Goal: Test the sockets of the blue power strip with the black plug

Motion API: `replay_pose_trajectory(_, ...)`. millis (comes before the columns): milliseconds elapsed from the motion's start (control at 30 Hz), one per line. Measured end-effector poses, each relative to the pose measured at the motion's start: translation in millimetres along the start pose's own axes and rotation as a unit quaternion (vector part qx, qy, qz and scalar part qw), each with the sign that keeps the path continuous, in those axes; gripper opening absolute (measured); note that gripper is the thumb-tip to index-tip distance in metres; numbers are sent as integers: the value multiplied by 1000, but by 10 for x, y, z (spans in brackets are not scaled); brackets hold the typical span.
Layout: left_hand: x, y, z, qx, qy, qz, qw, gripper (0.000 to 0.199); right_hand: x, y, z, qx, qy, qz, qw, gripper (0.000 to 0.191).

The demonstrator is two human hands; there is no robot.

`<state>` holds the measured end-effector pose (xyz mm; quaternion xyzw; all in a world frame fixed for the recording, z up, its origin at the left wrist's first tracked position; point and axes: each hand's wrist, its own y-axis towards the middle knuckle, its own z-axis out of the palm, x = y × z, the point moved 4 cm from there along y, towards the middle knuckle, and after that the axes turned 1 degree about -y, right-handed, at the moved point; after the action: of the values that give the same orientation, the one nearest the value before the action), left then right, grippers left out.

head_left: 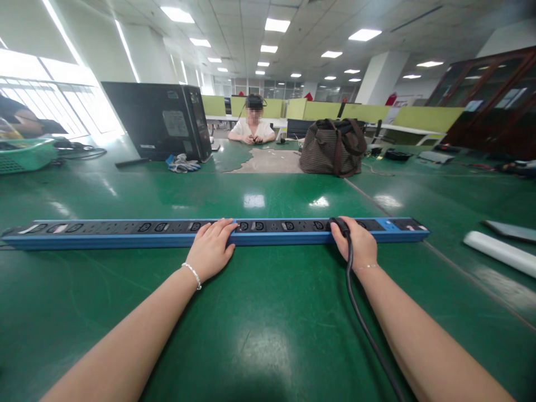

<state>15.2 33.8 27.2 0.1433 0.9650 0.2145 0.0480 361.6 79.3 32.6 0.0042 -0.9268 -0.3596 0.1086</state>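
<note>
A long blue power strip (272,239) with a black socket face lies across the green table. My left hand (211,247) rests over its middle, fingers laid on the top face and thumb against the front side. Further right, my right hand (355,243) is closed around a black plug (339,226) at the strip's sockets. How far the plug sits in a socket is hidden by the fingers. From the plug a black cable (363,321) hangs down towards the bottom edge of the view.
Behind the strip on the green table (201,195) stand a black computer case (167,123), gloves (183,163) and a brown bag (330,148). A green basket (27,156) is at left, a white bar (500,253) at right. A person (252,125) sits opposite.
</note>
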Motion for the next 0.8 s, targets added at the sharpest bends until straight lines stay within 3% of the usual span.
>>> replay_pose_trajectory(467, 0, 1, -4, 1, 0, -1, 1000, 46, 19, 9, -1, -1, -26, -34, 999, 39)
replay_pose_trajectory(800, -1, 0, -14, 4, -1, 2, 1000, 45, 28, 8, 5, -29, 31, -36, 998, 39)
